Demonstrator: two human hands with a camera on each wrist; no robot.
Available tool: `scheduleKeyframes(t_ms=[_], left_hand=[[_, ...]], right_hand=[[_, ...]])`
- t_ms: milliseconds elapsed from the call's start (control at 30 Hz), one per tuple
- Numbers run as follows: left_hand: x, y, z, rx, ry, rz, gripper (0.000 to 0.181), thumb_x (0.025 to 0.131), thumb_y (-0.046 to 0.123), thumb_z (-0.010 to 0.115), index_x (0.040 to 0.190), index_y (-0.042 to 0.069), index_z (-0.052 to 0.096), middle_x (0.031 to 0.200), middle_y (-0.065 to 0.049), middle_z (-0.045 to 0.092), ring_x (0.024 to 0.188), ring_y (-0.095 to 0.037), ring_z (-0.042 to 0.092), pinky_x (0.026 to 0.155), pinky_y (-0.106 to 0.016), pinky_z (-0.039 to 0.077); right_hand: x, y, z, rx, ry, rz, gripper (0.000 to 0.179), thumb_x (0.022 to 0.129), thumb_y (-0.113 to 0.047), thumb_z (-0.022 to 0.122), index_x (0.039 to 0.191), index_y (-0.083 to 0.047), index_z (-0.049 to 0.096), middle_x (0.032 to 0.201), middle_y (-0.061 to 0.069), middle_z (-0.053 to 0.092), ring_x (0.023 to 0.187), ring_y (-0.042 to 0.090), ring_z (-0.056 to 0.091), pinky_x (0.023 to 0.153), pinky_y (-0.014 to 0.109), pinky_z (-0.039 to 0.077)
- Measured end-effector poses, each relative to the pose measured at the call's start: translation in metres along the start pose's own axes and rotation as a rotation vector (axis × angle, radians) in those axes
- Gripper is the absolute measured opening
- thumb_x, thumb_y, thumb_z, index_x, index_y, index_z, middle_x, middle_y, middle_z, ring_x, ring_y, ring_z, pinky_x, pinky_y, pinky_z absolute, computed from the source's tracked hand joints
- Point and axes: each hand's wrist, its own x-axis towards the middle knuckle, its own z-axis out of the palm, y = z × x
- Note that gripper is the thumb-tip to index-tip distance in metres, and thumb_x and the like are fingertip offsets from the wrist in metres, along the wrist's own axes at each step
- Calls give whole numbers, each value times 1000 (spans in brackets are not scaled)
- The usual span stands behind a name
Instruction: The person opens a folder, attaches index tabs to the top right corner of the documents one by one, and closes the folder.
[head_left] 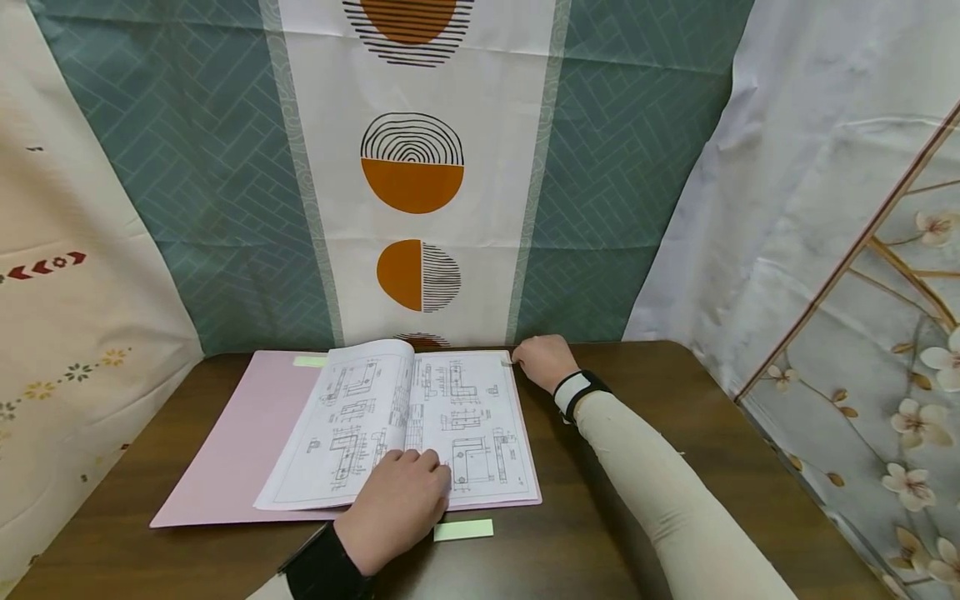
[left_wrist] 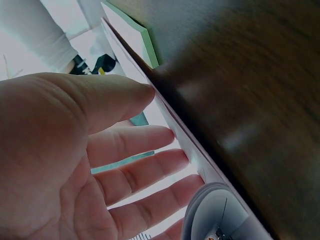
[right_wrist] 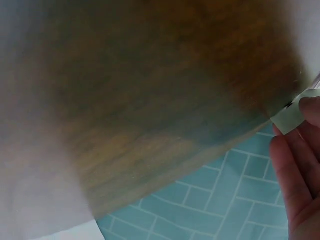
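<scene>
A booklet of technical drawings (head_left: 472, 425) lies spread on the table, its left page (head_left: 337, 433) curving up near the spine. My left hand (head_left: 401, 504) rests at the booklet's bottom edge, close to the spine. In the left wrist view its fingers (left_wrist: 145, 167) extend over the paper, thumb near the edge. At the top right corner of the right page is my right hand (head_left: 546, 360). Between its thumb and fingers it pinches a pale green sticky note (right_wrist: 289, 119), close against the page corner.
The booklet's pink cover (head_left: 225, 458) lies open to the left, with another green sticky note (head_left: 309, 361) near its top. A pad of green sticky notes (head_left: 463, 530) sits on the brown table (head_left: 675, 492), just below the booklet. Patterned cloth (head_left: 487, 167) hangs behind.
</scene>
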Motion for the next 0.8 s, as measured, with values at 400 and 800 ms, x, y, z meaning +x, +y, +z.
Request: scheduleKeyframes(t_ms=[400, 800], left_hand=[[-5, 2, 2, 23, 9, 13, 19, 92, 27, 88, 93, 11, 77, 85, -1, 65, 75, -23, 64, 71, -44, 54], [-4, 2, 3, 41, -1, 21, 20, 92, 27, 88, 92, 11, 76, 83, -1, 64, 73, -23, 61, 68, -44, 52]], right_hand=[[-4, -1, 4, -22, 10, -19, 21, 99, -7, 79, 112, -21, 90, 102, -3, 84, 91, 18, 79, 79, 38, 64], [-4, 2, 8, -27, 4, -50, 23, 100, -9, 79, 113, -25, 89, 98, -4, 83, 88, 16, 78, 76, 36, 63]])
